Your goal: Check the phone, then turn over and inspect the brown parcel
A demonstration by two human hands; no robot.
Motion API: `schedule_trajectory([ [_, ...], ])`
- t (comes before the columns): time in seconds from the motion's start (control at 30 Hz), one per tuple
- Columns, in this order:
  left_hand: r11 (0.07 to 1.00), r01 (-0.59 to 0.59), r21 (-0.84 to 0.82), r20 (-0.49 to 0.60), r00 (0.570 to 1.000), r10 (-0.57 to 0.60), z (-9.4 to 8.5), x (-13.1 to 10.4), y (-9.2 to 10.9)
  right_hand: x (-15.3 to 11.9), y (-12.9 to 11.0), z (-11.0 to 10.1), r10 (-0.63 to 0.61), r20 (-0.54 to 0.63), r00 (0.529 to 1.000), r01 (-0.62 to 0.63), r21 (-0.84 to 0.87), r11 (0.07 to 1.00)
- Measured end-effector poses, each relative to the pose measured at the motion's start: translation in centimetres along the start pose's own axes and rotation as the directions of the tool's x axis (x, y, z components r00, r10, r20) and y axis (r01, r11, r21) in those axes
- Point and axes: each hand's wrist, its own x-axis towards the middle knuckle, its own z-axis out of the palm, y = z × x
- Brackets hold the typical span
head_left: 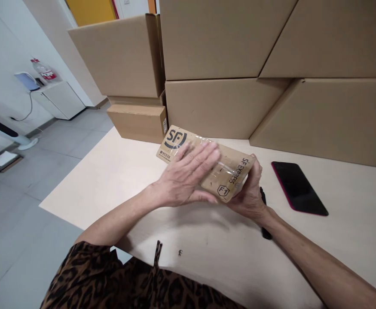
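The parcel box sits between the two hands above the near part of the table, its printed face turned up and its long side slanting from upper left to lower right. The right hand is clamped on the box's right end — fingers bent round the end edge beside the "SF EXPRESS" print, the palm low against the near corner. Its thumb is hard to make out, so how far it reaches beneath cannot be told.

The left hand lies flat across the middle of the upper face, its fingers extended and pointing up and to the right, its thumb along the near edge. It is not closed round anything; the box lies under its palm, with the end bearing the SF logo sticking out beyond the fingers. Clear tape shines on the face on either side of this hand. Whether the far-left end touches the table is unclear.

A phone lies right of the right hand, and a black object is partly covered by that wrist. Large cartons stand behind — stacked — with a small carton at their left.
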Motion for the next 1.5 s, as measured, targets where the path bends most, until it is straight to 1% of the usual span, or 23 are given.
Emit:
schedule_trajectory([
  [0.17,0.997,0.078,-0.007,-0.014,0.997,-0.078,-0.3,-0.9,-2.9,0.1,0.1,0.0,0.03,0.018,0.999,-0.03,-0.011,0.999],
  [0.23,0.991,0.133,-0.026,-0.009,0.991,-0.133,-0.4,-1.5,-4.2,0.3,0.0,0.0,0.038,0.019,0.999,-0.037,-0.006,0.999],
  [0.37,0.956,0.277,-0.097,-0.009,0.96,-0.279,-0.8,-2.9,-7.1,0.5,-0.3,0.1,0.07,0.02,0.997,-0.071,0.034,0.997],
  [0.43,0.919,0.354,-0.177,-0.001,0.933,-0.359,-0.9,-3.2,-8.1,0.5,-0.2,0.3,0.087,0.023,0.996,-0.088,0.058,0.994],
  [0.5,0.851,0.422,-0.313,0.004,0.896,-0.444,-0.9,-3.2,-8.4,0.5,0.2,0.3,0.105,0.021,0.994,-0.106,0.074,0.992],
  [0.53,0.796,0.447,-0.408,0.006,0.873,-0.487,-0.8,-3.0,-8.4,0.5,0.5,0.3,0.123,0.02,0.992,-0.124,0.085,0.989],
  [0.6,0.647,0.447,-0.618,0.003,0.824,-0.567,-0.6,-2.4,-8.1,0.8,1.0,0.0,0.182,0.041,0.982,-0.186,0.143,0.972],
  [0.63,0.566,0.425,-0.706,0.004,0.803,-0.596,-0.4,-2.0,-7.8,1.1,1.2,-0.3,0.224,0.078,0.972,-0.235,0.2,0.951],
  [0.67,0.498,0.395,-0.772,0.004,0.787,-0.617,-0.2,-1.7,-7.5,1.4,1.2,-0.6,0.277,0.125,0.953,-0.301,0.28,0.912],
  [0.7,0.454,0.363,-0.814,-0.004,0.777,-0.629,0.0,-1.3,-7.1,1.7,1.0,-0.8,0.337,0.18,0.924,-0.381,0.374,0.846],
  [0.73,0.434,0.334,-0.836,-0.022,0.772,-0.636,0.3,-1.0,-6.8,2.1,0.7,-1.1,0.4,0.235,0.886,-0.464,0.467,0.753],
  [0.8,0.442,0.294,-0.848,-0.065,0.769,-0.636,0.8,-0.4,-6.2,2.7,-0.2,-1.4,0.535,0.303,0.788,-0.591,0.614,0.523],
  [0.83,0.46,0.278,-0.843,-0.091,0.77,-0.631,1.1,-0.2,-5.8,3.0,-0.7,-1.5,0.592,0.322,0.739,-0.623,0.661,0.418],
  [0.87,0.483,0.267,-0.834,-0.11,0.778,-0.619,1.4,0.1,-5.5,3.3,-1.1,-1.5,0.632,0.336,0.698,-0.637,0.695,0.335],
  [0.9,0.505,0.259,-0.823,-0.117,0.793,-0.598,1.6,0.3,-5.2,3.5,-1.5,-1.6,0.654,0.349,0.672,-0.639,0.72,0.272],
  [1.03,0.578,0.244,-0.779,-0.108,0.855,-0.507,1.9,0.7,-4.0,4.1,-1.6,-1.7,0.687,0.397,0.609,-0.599,0.798,0.069],
  [1.1,0.639,0.231,-0.734,-0.123,0.88,-0.459,1.7,0.6,-3.5,4.2,-1.4,-1.7,0.739,0.414,0.532,-0.57,0.82,-0.05],
  [1.17,0.723,0.202,-0.66,-0.142,0.912,-0.385,1.4,0.4,-3.0,4.3,-1.2,-1.8,0.805,0.416,0.423,-0.525,0.837,-0.157],
  [1.23,0.79,0.153,-0.593,-0.155,0.942,-0.298,1.2,0.3,-2.3,4.6,-1.2,-1.8,0.863,0.39,0.321,-0.465,0.859,-0.215],
  [1.27,0.812,0.128,-0.569,-0.156,0.953,-0.26,1.1,0.2,-1.9,4.7,-1.2,-1.9,0.886,0.365,0.287,-0.436,0.873,-0.219],
  [1.3,0.828,0.107,-0.55,-0.153,0.962,-0.226,1.1,0.2,-1.4,4.9,-1.2,-1.9,0.903,0.337,0.267,-0.411,0.887,-0.21],
  [1.4,0.857,0.077,-0.51,-0.096,0.985,-0.145,0.9,0.3,0.1,5.3,-0.9,-2.2,0.929,0.264,0.259,-0.36,0.919,-0.16],
  [1.5,0.876,-0.003,-0.482,-0.075,0.996,-0.038,0.5,0.6,1.2,5.3,-0.5,-2.5,0.925,0.269,0.266,-0.343,0.924,-0.17],
])
